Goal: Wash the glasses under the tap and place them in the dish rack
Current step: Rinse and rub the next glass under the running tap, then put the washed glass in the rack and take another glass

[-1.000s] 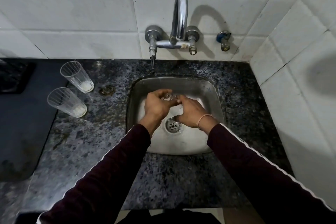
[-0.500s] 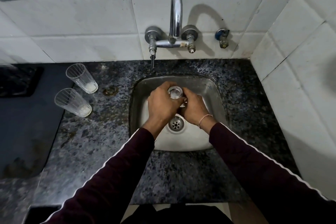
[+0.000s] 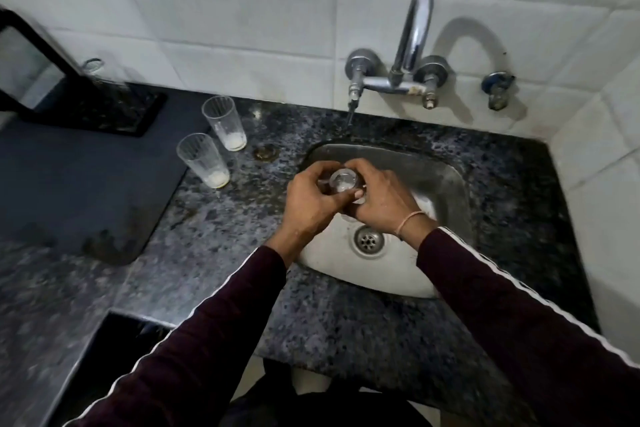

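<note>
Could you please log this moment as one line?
stage: washing | both hands grip glass over sink | two dirty glasses on counter

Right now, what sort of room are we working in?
Most likely a small home kitchen: a steel sink set in a speckled dark granite counter, a chrome wall tap on white tiles, and two used clear ribbed glasses beside the sink.

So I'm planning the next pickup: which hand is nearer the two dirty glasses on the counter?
Left. The left hand grips the glass over the sink, on the side facing the dirty glasses; the right hand holds it from the far side.
</note>
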